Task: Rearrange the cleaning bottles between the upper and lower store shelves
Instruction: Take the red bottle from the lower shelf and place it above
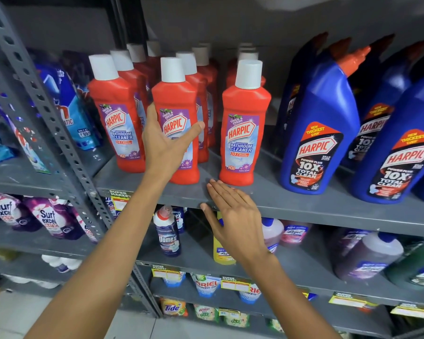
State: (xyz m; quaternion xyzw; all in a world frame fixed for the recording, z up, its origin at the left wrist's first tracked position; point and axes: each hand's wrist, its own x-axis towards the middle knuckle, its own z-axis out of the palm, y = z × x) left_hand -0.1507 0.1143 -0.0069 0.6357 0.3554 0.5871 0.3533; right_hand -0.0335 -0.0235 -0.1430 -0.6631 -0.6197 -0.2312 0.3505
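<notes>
Red Harpic bathroom cleaner bottles with white caps stand in rows on the upper shelf [304, 204]. My left hand [164, 145] is spread open right in front of the middle front red bottle [175, 94], fingers on either side of its label, not closed on it. My right hand [233, 216] lies flat and open against the upper shelf's front edge, just below the right front red bottle [244, 123]. A third front red bottle [119, 118] stands to the left. On the lower shelf, a Domex bottle [168, 231] and a yellow bottle [220, 253], partly hidden by my right hand.
Large blue Harpic toilet cleaner bottles [316, 133] fill the upper shelf's right side. Lizol bottles [367, 255] lie on the lower shelf at right. A perforated grey upright [47, 113] separates detergent pouches [47, 216] at left. Ariel and Tide packs sit on shelves below.
</notes>
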